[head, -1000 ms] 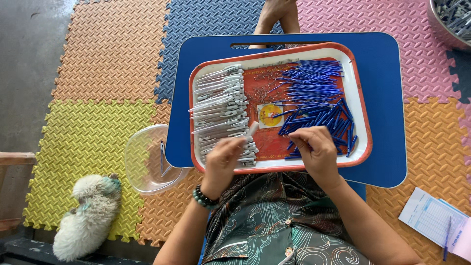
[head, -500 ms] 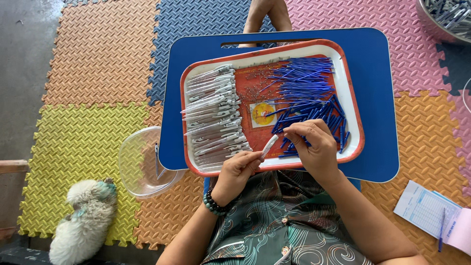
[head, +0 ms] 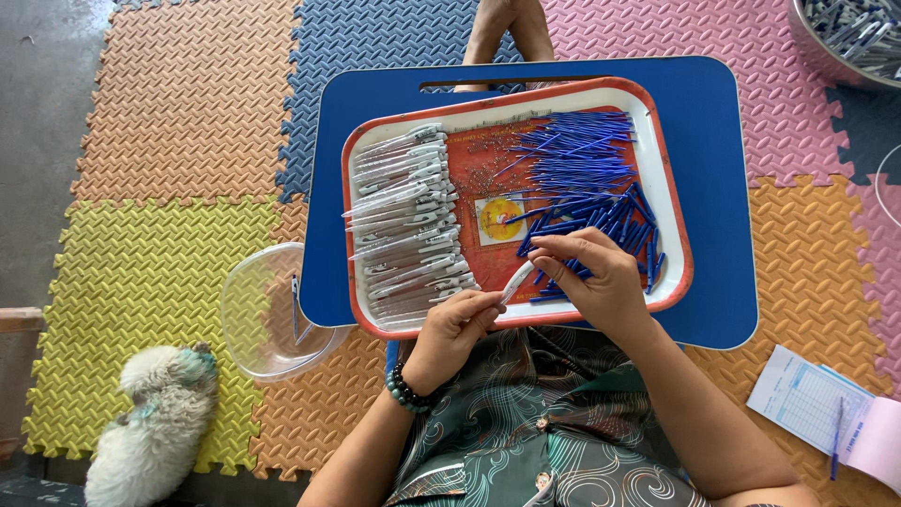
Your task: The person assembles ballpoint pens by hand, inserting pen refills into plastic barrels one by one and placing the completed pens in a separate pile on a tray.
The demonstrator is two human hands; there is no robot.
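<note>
Two hands on it: left hand (head: 457, 329) pinches the light, stiff white plastic pen barrel (head: 516, 281) low, right hand (head: 593, 279) closes around slim blue refills (head: 563, 268).

One head-worn view — looking steeply down, fairly near, onto the tray (head: 672, 235) and surrounding foam mats (head: 150, 263).

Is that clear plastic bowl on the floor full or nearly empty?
Nearly empty: the clear bowl shows the mat through its walls, with only one or two pens inside.

White-and-pink paper pad (head: 831, 413), lower right
</note>
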